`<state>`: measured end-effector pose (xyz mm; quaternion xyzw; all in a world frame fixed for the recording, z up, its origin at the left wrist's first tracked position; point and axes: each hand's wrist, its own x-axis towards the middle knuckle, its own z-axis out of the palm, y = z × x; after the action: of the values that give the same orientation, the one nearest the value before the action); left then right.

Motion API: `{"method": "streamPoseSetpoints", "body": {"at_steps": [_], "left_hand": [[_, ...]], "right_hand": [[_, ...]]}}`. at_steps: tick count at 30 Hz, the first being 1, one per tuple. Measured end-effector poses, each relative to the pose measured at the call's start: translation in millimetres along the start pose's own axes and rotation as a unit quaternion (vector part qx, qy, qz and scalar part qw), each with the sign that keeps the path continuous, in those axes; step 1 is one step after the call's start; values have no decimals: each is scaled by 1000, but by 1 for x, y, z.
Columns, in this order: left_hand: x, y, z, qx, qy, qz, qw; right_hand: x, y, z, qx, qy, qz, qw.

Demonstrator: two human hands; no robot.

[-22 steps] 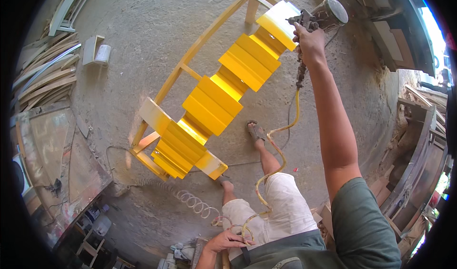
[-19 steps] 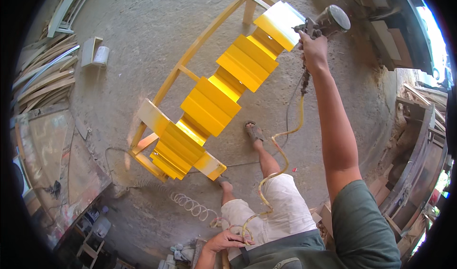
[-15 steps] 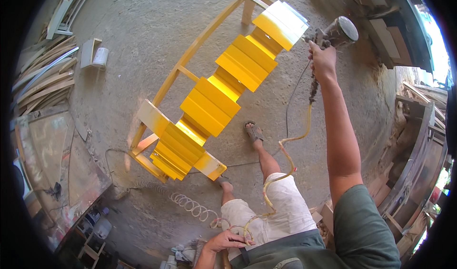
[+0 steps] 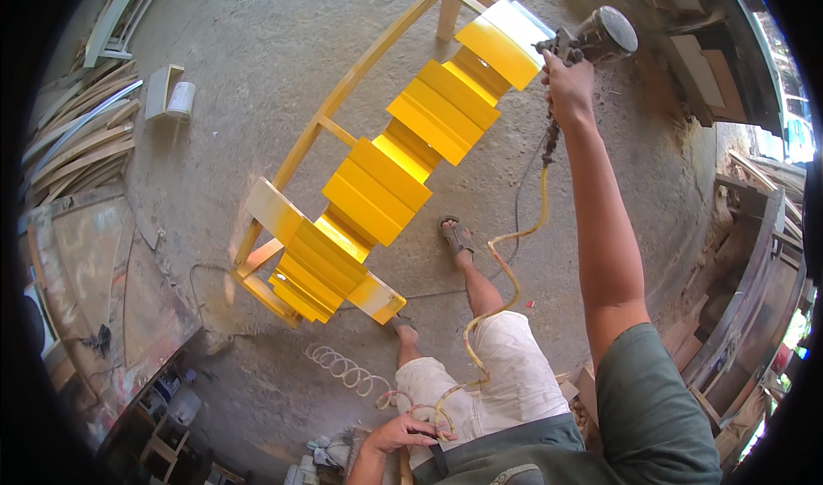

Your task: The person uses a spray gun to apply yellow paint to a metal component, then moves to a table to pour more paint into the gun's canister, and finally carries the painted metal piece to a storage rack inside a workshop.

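My right hand (image 4: 569, 89) is wrapped round the grip of a dark spray gun (image 4: 559, 48), whose round metal cup (image 4: 607, 32) sticks out to the right. The gun is close to the far end of a yellow-painted wooden piece (image 4: 377, 189) with stepped panels on a frame. White still shows on that far end panel (image 4: 518, 27). A yellow air hose (image 4: 517, 283) drops from the gun's handle to my waist. There my left hand (image 4: 403, 433) is closed on the hose, beside its loops.
Curved wooden strips (image 4: 86, 146) are stacked at the left, near a small box and a white can (image 4: 181, 99). A stained board (image 4: 103, 288) lies below them. The coiled clear hose (image 4: 343, 372) and a dark cable run across the concrete floor. Wooden furniture parts (image 4: 737, 296) line the right side.
My right hand has moved the spray gun slightly away from me and to the left, with the cup tilting farther up. The hose has swung left. My left hand stays nearly still.
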<state>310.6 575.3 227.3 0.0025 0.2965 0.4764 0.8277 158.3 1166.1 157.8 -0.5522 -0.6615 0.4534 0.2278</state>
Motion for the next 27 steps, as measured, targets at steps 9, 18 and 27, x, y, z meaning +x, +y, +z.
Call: {"method": "streamPoseSetpoints", "body": {"at_steps": [9,18,27], "left_hand": [[11,-6,0,-56,8,-13,998],[15,27,4,5,1,-29,1000],[11,27,2,-27,5,-23,999]], "right_hand": [[34,-10,1,11,-4,19,1000],[36,39,-64,-57,51,54,996],[39,14,-28,-7,41,16,999]]}}
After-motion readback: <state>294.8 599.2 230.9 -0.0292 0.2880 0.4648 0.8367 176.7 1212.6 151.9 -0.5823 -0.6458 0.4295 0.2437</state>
